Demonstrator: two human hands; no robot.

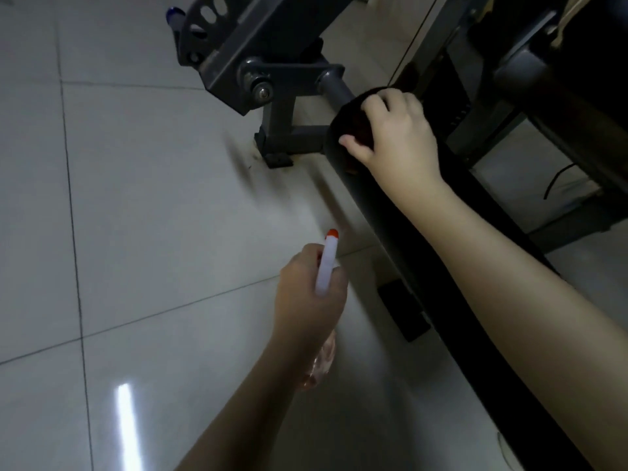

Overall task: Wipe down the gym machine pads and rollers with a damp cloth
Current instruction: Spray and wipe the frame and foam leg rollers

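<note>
draping the roller (377,212), dark cloth (355,125) under right hand (397,134) grip

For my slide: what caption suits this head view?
Right hand grips a dark cloth on the end of the black roller while the left hand holds a spray bottle.

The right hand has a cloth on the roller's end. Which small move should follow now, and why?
Probably slide the right hand with the cloth along the roller toward the body: the cloth sits at its far end by the grey axle, and the long length nearer lies uncovered. The left hand only holds the spray bottle aside.
</note>
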